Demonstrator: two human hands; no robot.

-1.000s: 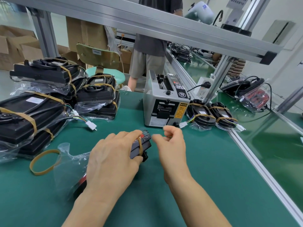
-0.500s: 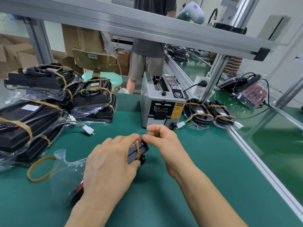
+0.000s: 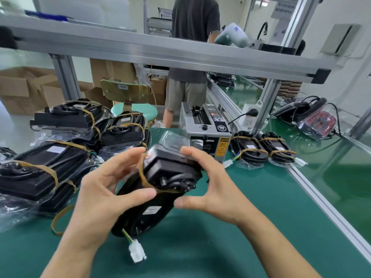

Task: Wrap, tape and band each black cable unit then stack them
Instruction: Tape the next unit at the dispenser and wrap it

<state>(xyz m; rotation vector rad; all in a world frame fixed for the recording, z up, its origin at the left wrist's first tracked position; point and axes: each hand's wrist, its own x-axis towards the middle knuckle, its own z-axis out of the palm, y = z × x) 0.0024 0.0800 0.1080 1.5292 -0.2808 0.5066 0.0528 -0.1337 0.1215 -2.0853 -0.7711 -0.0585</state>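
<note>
Gripping both hands' fingers: black cable unit between

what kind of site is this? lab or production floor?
Likely a factory packing line: green-matted bench on aluminium framing, an automatic tape dispenser, stacks of bagged, banded black units, and cardboard cartons behind.

Grey boxy tape dispenser machine with yellow caution sticker sits centre frame on green bench mat. Aluminium frame beam crosses the upper frame. Person in dark shirt and khaki shorts stands top centre, back turned. Mint round-seat stool left of them. Brown cardboard boxes upper left. White power strip right of the machine.
</note>
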